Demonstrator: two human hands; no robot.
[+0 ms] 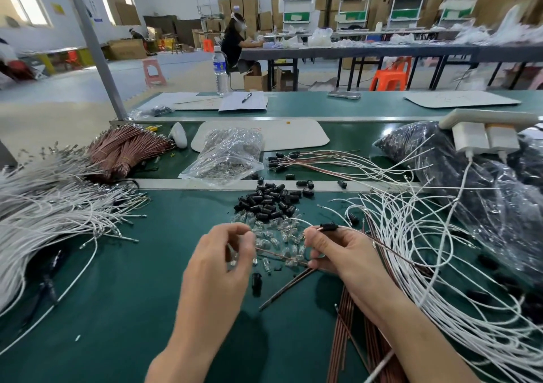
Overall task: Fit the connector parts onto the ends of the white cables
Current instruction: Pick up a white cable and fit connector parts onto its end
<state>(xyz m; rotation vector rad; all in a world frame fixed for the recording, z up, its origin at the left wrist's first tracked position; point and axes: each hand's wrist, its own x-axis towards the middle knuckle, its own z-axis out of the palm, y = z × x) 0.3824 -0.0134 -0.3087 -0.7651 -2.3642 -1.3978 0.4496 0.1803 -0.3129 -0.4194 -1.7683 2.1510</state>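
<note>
Pinching a black connector (329, 226) in my right fingers (316, 243) just above the green counter (132, 279), white cable (295, 220) looping from it, I curl my left fingers (241, 237) round a thin copper wire (279, 254); a slip could lose either among the loose glass bulbs (279, 235) below.

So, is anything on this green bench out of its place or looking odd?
Nothing looks damaged. A few black connector parts lie apart from the black pile, on the pale rail, and a lone connector part lies below the clear bulbs, beside the left hand.
</note>
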